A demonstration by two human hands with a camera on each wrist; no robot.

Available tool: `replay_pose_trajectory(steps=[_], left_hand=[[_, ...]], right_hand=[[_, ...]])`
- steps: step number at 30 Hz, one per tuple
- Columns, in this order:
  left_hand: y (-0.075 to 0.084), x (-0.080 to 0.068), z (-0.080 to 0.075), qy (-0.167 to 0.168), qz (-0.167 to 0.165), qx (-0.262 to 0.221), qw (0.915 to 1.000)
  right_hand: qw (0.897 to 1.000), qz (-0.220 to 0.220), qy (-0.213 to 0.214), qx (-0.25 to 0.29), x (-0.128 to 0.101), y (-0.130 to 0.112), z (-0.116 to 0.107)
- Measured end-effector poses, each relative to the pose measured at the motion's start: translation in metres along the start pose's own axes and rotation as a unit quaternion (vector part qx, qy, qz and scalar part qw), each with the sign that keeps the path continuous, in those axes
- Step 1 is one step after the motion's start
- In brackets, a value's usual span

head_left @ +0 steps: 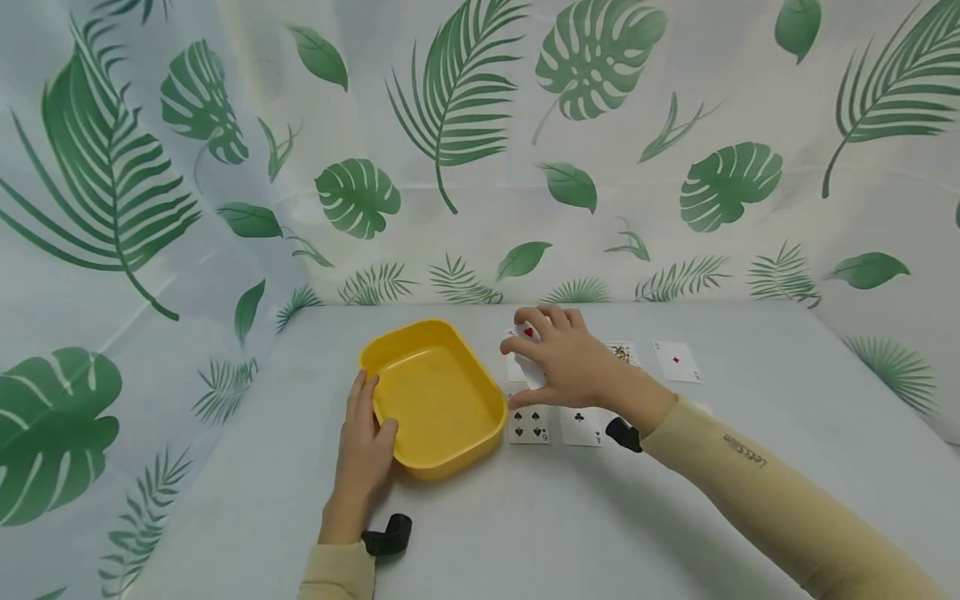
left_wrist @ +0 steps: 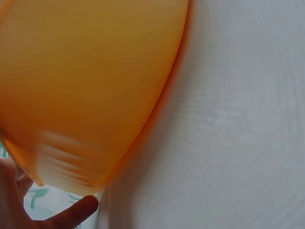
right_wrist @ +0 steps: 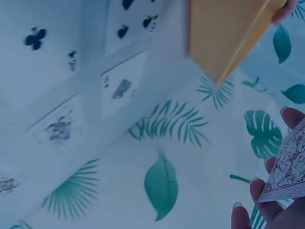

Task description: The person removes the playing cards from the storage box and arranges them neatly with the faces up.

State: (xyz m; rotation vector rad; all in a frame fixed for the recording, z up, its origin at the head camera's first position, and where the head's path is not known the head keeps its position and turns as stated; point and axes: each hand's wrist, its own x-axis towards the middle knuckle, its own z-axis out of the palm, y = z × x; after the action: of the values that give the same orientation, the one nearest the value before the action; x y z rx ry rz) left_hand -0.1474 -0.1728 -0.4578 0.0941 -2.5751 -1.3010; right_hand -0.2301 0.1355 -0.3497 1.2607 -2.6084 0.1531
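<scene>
My left hand (head_left: 362,442) holds the left rim of a yellow plastic tray (head_left: 490,387), fingertips at its edge and thumb near the front corner. In the left wrist view, the tray's outer wall (left_wrist: 86,86) fills much of the picture, the thumb (left_wrist: 78,212) low beside it. My right hand (head_left: 570,354) is raised right of the tray, holding a playing card (head_left: 528,332) with a red heart. Its patterned back (right_wrist: 288,167) shows in the right wrist view; whether there is more than one card I cannot tell. Below lie an ace of spades (right_wrist: 121,89) and a six of spades (head_left: 529,427).
An ace of clubs (head_left: 580,427) lies beside the six. Behind the right wrist is a picture card (head_left: 621,352), with a diamond card (head_left: 677,361) farther right. A leaf-printed sheet (head_left: 465,225) hangs behind the white table (head_left: 525,525).
</scene>
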Motion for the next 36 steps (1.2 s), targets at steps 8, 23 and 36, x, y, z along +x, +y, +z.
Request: replay_pose_trajectory(steps=[8,23,36], left_hand=[[0.001,-0.004,0.0,-0.004,-0.001,0.01,0.9999],[0.006,-0.006,0.0,-0.011,-0.003,0.006,0.9999],[0.01,-0.009,0.0,-0.014,-0.002,-0.007,0.9999]], right_hand=[[0.997,0.073,-0.003,0.003,-0.055,0.029,0.004],[0.987,0.157,0.002,0.038,-0.152,0.085,0.012],[0.974,0.215,-0.049,0.05,-0.222,0.116,0.019]])
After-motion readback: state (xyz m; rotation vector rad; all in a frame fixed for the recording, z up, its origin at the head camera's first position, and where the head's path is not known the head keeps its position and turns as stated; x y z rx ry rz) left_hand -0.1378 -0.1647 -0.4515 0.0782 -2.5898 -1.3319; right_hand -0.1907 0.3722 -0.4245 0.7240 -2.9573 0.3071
